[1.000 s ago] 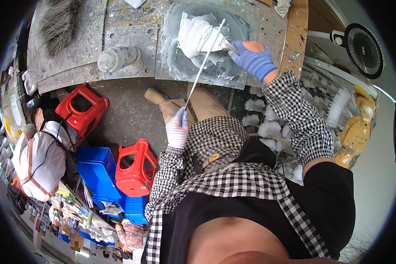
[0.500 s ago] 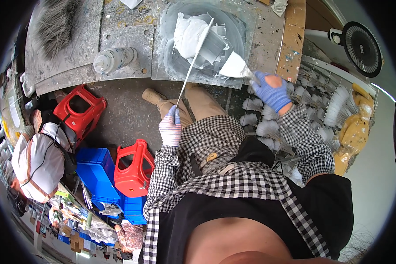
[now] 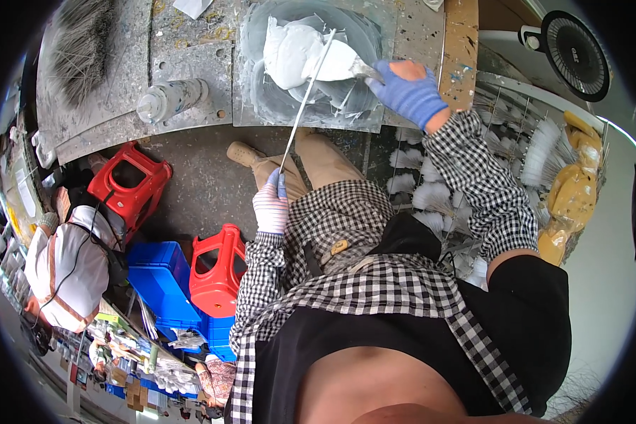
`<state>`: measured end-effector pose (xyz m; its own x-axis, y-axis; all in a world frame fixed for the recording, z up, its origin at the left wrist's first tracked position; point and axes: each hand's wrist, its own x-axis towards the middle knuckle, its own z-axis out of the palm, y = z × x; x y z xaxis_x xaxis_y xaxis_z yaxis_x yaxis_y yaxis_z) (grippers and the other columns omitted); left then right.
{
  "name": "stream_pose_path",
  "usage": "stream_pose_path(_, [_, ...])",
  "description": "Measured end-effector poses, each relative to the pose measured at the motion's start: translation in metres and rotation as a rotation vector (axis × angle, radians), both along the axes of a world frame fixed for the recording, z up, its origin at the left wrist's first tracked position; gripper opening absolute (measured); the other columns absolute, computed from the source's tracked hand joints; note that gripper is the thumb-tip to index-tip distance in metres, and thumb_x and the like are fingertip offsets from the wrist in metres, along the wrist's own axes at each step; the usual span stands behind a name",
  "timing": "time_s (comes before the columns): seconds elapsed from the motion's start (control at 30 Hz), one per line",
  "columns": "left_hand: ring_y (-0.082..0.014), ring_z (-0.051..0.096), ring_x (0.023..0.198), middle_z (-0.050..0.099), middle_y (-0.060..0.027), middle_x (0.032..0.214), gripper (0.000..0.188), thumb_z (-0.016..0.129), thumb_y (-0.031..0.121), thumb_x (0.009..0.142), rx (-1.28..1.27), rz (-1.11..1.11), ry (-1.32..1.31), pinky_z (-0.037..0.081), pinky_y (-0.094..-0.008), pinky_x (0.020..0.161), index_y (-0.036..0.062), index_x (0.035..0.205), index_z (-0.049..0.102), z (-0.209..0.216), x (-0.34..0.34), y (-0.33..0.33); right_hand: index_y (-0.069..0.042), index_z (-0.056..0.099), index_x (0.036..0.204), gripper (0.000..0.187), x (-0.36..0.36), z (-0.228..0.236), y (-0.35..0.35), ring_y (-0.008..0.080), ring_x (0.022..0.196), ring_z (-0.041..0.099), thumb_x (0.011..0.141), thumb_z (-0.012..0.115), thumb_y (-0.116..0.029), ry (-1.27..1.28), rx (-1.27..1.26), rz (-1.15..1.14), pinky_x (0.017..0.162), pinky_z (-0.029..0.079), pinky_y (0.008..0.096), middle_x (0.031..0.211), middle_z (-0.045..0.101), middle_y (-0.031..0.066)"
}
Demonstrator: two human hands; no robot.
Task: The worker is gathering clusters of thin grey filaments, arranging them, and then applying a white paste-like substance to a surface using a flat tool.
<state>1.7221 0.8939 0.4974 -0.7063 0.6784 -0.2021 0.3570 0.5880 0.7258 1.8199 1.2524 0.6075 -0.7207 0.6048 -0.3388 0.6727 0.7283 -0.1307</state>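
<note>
In my left hand (image 3: 271,207), gloved in pale stripes with blue fingertips, is the lower end of a long thin rod (image 3: 304,102). Its far end slants up over the white paste (image 3: 290,53) on a smeared grey board (image 3: 364,116). My right hand (image 3: 408,92), in a blue glove that leaves a patch of its back bare, is closed around the handle of a putty knife (image 3: 340,62). The blade is coated white and lies at the right side of the paste, close beside the rod; whether they touch I cannot tell.
Left on the worktable (image 3: 187,60) are a smeared bottle (image 3: 171,99) and grey bristles (image 3: 81,53). Red stools (image 3: 215,283), blue bins (image 3: 159,275) and a seated person (image 3: 67,275) are at left. White brush-like tufts (image 3: 431,198) and a fan (image 3: 576,56) are at right.
My right hand has moved the putty knife up and left across the board, into the paste by the rod. The left hand still holds the rod in nearly the same place.
</note>
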Motion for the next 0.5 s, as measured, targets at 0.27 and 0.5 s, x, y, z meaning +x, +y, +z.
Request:
stream_pose_path(0.27, [-0.0362, 0.066, 0.069, 0.067, -0.0209, 0.079, 0.021, 0.06, 0.019, 0.096, -0.057, -0.037, 0.079, 0.052, -0.0422, 0.062, 0.0075, 0.112, 0.069, 0.0, -0.009, 0.007, -0.013, 0.066, 0.112, 0.034, 0.099, 0.006, -0.021, 0.0344, 0.079, 0.067, 0.088, 0.062, -0.036, -0.088, -0.047, 0.002, 0.071, 0.053, 0.0452, 0.084, 0.069, 0.0145])
stream_pose_path(0.5, [-0.0361, 0.067, 0.068, 0.068, -0.0212, 0.081, 0.021, 0.061, 0.018, 0.096, -0.019, -0.037, 0.104, 0.052, -0.0409, 0.061, 0.0071, 0.111, 0.069, 0.002, -0.014, 0.008, -0.007, 0.063, 0.112, 0.035, 0.122, -0.041, -0.049, 0.036, 0.077, 0.066, 0.087, 0.063, -0.032, -0.093, -0.076, -0.005, 0.069, 0.052, 0.0473, 0.084, 0.068, 0.0162])
